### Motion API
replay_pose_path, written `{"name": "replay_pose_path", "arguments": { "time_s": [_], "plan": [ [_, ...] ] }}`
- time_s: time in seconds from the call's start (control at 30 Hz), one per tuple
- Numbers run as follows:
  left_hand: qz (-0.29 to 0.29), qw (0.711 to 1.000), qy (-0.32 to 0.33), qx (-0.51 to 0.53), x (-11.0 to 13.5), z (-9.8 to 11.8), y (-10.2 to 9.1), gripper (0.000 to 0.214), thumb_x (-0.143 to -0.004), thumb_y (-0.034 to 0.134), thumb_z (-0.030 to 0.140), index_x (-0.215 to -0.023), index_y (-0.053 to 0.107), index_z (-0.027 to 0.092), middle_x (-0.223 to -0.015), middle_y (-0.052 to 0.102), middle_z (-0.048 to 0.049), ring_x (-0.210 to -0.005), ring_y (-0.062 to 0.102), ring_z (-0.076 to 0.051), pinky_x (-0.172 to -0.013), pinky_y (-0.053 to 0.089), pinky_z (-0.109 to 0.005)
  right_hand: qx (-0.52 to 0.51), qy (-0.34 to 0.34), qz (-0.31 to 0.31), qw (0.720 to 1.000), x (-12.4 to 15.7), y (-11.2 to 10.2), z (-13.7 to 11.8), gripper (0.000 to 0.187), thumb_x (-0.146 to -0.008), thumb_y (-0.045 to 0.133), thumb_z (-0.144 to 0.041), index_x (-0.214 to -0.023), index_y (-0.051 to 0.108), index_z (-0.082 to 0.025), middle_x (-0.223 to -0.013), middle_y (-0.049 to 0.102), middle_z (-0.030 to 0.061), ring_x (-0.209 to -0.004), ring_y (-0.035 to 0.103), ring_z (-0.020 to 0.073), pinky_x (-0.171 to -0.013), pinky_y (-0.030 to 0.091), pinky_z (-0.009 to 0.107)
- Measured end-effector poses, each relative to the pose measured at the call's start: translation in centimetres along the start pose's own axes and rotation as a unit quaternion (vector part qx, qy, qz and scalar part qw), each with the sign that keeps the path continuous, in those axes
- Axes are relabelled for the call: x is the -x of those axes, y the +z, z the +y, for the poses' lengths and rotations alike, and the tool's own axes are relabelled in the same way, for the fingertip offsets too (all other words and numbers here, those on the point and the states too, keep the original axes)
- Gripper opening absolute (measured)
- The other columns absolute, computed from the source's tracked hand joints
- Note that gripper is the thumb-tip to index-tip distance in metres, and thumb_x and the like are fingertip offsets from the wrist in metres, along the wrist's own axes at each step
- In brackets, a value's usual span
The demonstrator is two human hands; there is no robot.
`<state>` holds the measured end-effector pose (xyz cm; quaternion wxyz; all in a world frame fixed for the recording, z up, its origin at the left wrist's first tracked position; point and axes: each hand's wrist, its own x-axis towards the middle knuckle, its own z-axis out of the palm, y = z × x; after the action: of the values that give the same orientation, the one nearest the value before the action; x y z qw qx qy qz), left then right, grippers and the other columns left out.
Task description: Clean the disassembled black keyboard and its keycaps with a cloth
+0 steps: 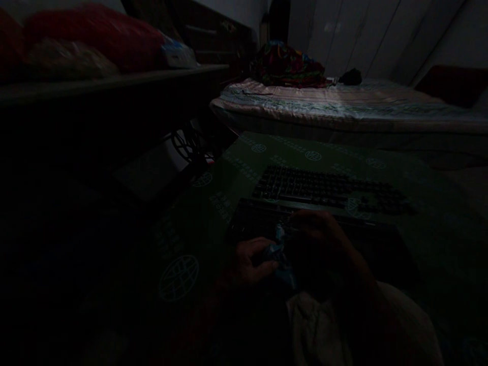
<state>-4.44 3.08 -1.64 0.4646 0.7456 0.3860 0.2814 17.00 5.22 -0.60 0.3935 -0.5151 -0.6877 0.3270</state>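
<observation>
The picture is very dark. My left hand (253,259) is closed, with thumb and fingers pinching a crumpled blue cloth-like piece (282,272); its exact kind is hard to make out. Close by on the right, my right hand (322,229) has its fingers curled near the upper end of the blue piece. Whatever lies between those fingers is lost in shadow. Both hands are over a black keyboard base (381,249), which they partly cover. Beyond it, loose black keycaps (305,185) lie in rows, laid out like a keyboard.
Underneath is a green sheet (236,168) printed with white globes and lettering. A bed (343,109) with a striped sheet and a bundled patterned blanket (290,63) stands behind. On the left, a shelf (152,76) carries a red bag (95,35); a dark spoked wheel (186,145) is below.
</observation>
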Motion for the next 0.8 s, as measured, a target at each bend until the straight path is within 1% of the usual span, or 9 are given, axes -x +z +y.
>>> {"name": "replay_pose_path", "arguments": {
  "time_s": [0.07,0.2,0.3,0.4,0.57,0.7,0.8],
  "plan": [
    [0.003,1.0,0.006,-0.001,0.0,-0.1,0.1,0.025,-0.072,0.06,0.028,-0.093,0.064,0.014,-0.088,0.063,-0.0044,-0.081,0.059,-0.017,-0.073,0.046,-0.026,-0.009,-0.002,0.008,1.0,0.0,0.0,-0.1,0.019,-0.072,0.053,-0.019,-0.076,0.071,-0.015,-0.073,0.072,0.0064,-0.064,0.066,0.0192,-0.058,0.05,0.026],
    [0.017,1.0,0.01,-0.005,0.0,0.2,0.1,0.022,-0.071,0.059,0.027,-0.088,0.064,0.014,-0.088,0.063,-0.0044,-0.081,0.059,-0.017,-0.073,0.046,-0.026,-0.043,-0.018,0.016,0.999,0.1,1.2,-0.1,0.019,-0.074,0.051,-0.018,-0.077,0.071,-0.017,-0.077,0.072,0.0048,-0.067,0.066,0.0171,-0.061,0.05,0.024],
    [0.022,1.0,0.007,-0.006,-0.1,0.7,0.0,0.021,-0.071,0.058,0.025,-0.087,0.064,0.014,-0.087,0.062,-0.0043,-0.081,0.059,-0.017,-0.072,0.046,-0.025,-0.039,-0.025,0.006,0.999,0.3,1.9,0.0,0.021,-0.077,0.05,-0.018,-0.077,0.07,-0.018,-0.075,0.071,0.0029,-0.064,0.064,0.015,-0.058,0.049,0.022],
    [0.021,1.0,0.009,0.003,-0.1,0.9,-0.2,0.019,-0.071,0.058,0.025,-0.086,0.064,0.013,-0.089,0.062,-0.0047,-0.081,0.059,-0.017,-0.072,0.045,-0.025,-0.036,-0.019,0.016,0.999,0.3,2.2,0.1,0.021,-0.077,0.049,-0.018,-0.08,0.07,-0.018,-0.074,0.071,0.0029,-0.063,0.064,0.0144,-0.056,0.048,0.021],
    [0.045,0.999,0.022,0.01,0.0,0.5,-0.1,0.023,-0.071,0.061,0.024,-0.091,0.064,0.013,-0.091,0.062,-0.0048,-0.084,0.06,-0.017,-0.073,0.046,-0.025,-0.052,-0.045,0.02,0.997,-0.1,2.1,0.2,0.019,-0.073,0.053,-0.018,-0.081,0.07,-0.018,-0.077,0.072,0.004,-0.067,0.066,0.0159,-0.06,0.05,0.023],
    [0.063,0.998,0.03,0.005,0.0,0.1,-0.1,0.026,-0.071,0.061,0.025,-0.094,0.063,0.013,-0.093,0.063,-0.0057,-0.085,0.06,-0.018,-0.073,0.047,-0.026,-0.04,-0.066,0.025,0.997,-0.2,2.4,0.3,0.019,-0.075,0.052,-0.019,-0.082,0.07,-0.019,-0.078,0.072,0.0042,-0.068,0.067,0.0158,-0.061,0.05,0.023],
    [0.069,0.997,0.037,-0.009,-0.1,0.1,-0.2,0.025,-0.07,0.061,0.025,-0.092,0.063,0.013,-0.091,0.063,-0.0051,-0.083,0.061,-0.018,-0.072,0.047,-0.026,-0.034,-0.068,0.029,0.997,-0.2,3.0,0.4,0.019,-0.077,0.052,-0.019,-0.084,0.07,-0.019,-0.079,0.072,0.0042,-0.069,0.067,0.0158,-0.061,0.05,0.023]
  ]
}}
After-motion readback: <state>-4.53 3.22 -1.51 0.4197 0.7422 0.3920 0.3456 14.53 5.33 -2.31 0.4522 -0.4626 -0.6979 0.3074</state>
